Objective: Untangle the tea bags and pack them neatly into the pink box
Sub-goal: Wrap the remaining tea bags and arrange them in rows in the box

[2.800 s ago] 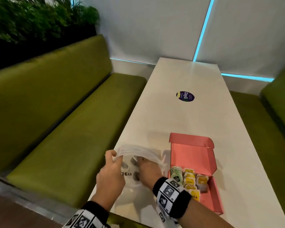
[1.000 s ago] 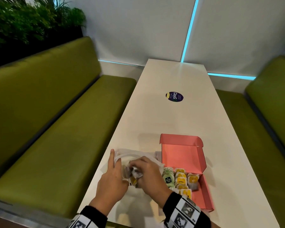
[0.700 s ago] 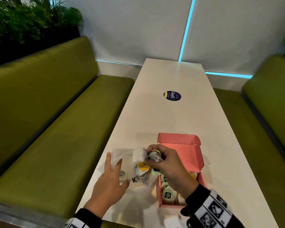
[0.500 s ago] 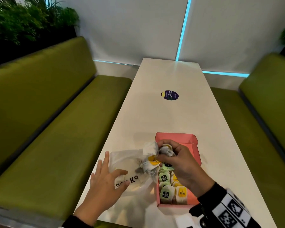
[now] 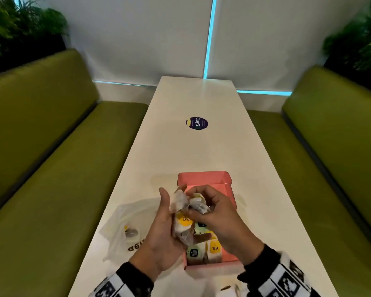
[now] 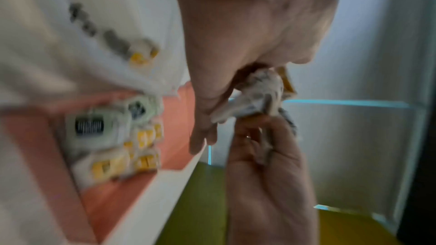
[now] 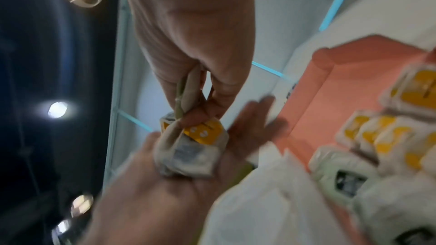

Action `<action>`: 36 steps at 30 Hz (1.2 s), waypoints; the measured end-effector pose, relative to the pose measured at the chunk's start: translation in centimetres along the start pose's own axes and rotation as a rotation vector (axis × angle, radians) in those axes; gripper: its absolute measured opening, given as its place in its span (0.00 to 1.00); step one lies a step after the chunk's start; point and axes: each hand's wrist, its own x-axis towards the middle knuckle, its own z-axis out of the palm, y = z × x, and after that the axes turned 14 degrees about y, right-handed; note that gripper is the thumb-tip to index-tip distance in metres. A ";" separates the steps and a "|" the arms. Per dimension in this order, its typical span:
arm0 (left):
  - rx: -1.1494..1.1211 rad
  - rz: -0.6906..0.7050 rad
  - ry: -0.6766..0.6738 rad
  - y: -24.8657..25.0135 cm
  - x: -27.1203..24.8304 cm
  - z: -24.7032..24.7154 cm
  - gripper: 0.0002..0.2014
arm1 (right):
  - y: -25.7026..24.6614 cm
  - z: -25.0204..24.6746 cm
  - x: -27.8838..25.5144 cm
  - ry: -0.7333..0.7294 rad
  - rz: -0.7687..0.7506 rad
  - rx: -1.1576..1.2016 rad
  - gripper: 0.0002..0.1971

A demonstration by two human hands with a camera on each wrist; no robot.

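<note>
A tangled clump of tea bags [image 5: 183,215] with yellow tags hangs above the near left part of the pink box [image 5: 204,180]. My left hand [image 5: 167,211] cradles it from the left on a flat palm [image 7: 165,189], fingers stretched out. My right hand [image 5: 196,205] pinches one bag [image 7: 188,90] at the top of the clump [image 7: 191,152]. The clump [image 6: 257,96] sits between both hands [image 6: 235,44]. Several tea bags [image 5: 204,249] lie in rows inside the box [image 7: 330,90], yellow and green tags up.
A crumpled clear plastic bag [image 5: 124,234] lies left of the box with one tea bag [image 5: 131,232] in it. The long white table [image 5: 197,151] carries a round dark sticker [image 5: 196,123]. Green benches [image 5: 62,179] flank both sides.
My right hand drew the clump out of the plastic bag and carried it right, over the box. My left hand let go of the bag and came up under the clump.
</note>
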 end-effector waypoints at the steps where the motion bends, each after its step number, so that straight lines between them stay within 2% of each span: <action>1: -0.042 -0.033 0.000 -0.2 0.3 0.2 0.31 | 0.3 0.0 0.0 0.024 -0.020 -0.069 0.18; 4: -0.091 -0.053 0.071 -1.1 1.2 0.5 0.28 | 0.9 -0.3 -0.1 0.086 -0.099 -0.266 0.21; 9: -0.102 -0.096 0.117 -1.8 2.0 0.7 0.20 | 2.0 -0.7 0.0 0.095 -0.347 -0.538 0.14; 11: -0.073 -0.112 0.134 -2.1 2.4 0.6 0.18 | 2.3 -1.1 0.2 0.108 -0.392 -0.615 0.17; 15: -0.036 -0.104 0.147 -2.6 3.2 0.3 0.13 | 1.7 -2.0 0.1 0.064 -0.318 -0.606 0.26; 18: -0.030 -0.081 0.135 -2.6 3.1 0.6 0.09 | 1.1 -2.5 0.0 0.057 -0.277 -0.556 0.21; 20: 0.010 -0.043 0.155 -2.6 3.1 0.7 0.12 | 0.7 -2.6 0.0 0.077 -0.227 -0.474 0.17; 22: 0.060 -0.023 0.197 -2.7 3.3 0.7 0.16 | 0.5 -2.7 0.0 0.124 -0.156 -0.313 0.19; 24: 0.069 -0.021 0.219 -2.8 3.4 0.6 0.16 | 0.4 -2.9 0.2 0.195 -0.091 -0.204 0.12; 26: 0.061 -0.023 0.227 -2.7 3.4 0.5 0.14 | 0.2 -3.5 0.4 0.194 -0.070 -0.259 0.01; 29: 0.064 -0.032 0.209 -2.5 3.2 0.3 0.14 | 0.1 -4.1 0.5 0.062 -0.028 -0.416 0.03; 31: 0.076 -0.048 0.204 -2.4 3.1 0.3 0.15 | -0.1 -4.0 0.4 0.046 -0.026 -0.464 0.02; 36: 0.042 -0.045 0.193 -2.1 2.9 0.3 0.17 | 0.5 -4.1 1.1 0.260 -0.004 -0.429 0.09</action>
